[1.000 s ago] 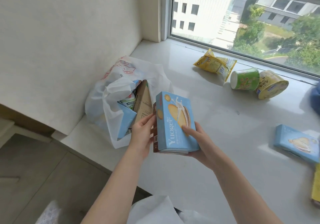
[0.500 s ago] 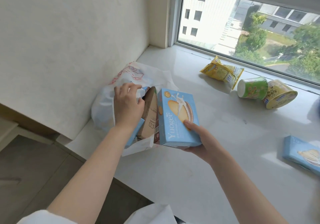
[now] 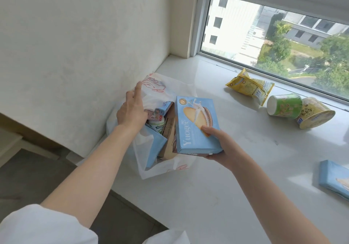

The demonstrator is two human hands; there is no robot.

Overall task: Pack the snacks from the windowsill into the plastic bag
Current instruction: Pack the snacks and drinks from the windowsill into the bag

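A white plastic bag (image 3: 160,90) with red print lies open on the windowsill's left end, against the wall. Inside it I see a light blue box, a brown carton, a small bottle and small cartons. My left hand (image 3: 132,109) grips the bag's upper edge and holds the mouth open. My right hand (image 3: 217,145) holds a light blue biscuit box (image 3: 196,124) by its lower right corner, right at the bag's mouth. A second, darker box is pressed beneath the blue one.
On the white windowsill (image 3: 217,187) lie a yellow snack packet (image 3: 247,86), a green cup (image 3: 285,107) and a yellow cup (image 3: 313,115) on their sides, and another blue box (image 3: 334,181) at the right edge. The wall stands left, the window behind, the floor below left.
My left hand let go of the biscuit box, moved onto the bag and pulled its edge up and back. The box in my right hand has come nearer the bag's mouth.
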